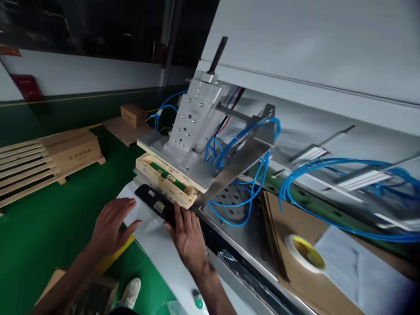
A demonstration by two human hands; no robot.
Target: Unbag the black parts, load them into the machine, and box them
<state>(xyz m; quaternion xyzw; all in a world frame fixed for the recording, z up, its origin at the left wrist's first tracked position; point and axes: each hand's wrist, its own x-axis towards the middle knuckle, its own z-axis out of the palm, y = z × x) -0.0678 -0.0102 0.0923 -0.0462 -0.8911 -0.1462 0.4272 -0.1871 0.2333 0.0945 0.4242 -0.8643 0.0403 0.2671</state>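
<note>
A black control panel (149,197) with small pale squares on its top lies at the front edge of the machine. My left hand (111,223) hovers just off its left side, fingers stretched and thumb apart, with nothing in it. At the panel's right end, my right hand (188,236) reaches forward with fingers extended; whether they press on the panel is hard to tell. Right behind the panel sits a cream fixture block (166,175) with a green strip inside. A metal press head (193,118) on a flat plate stands over the block.
Blue air hoses (249,192) loop to the right of the press. A roll of tape (305,253) and a white sheet (361,271) lie on cardboard at the right. A wooden pallet (26,168) and a cardboard box (133,114) are on the green floor.
</note>
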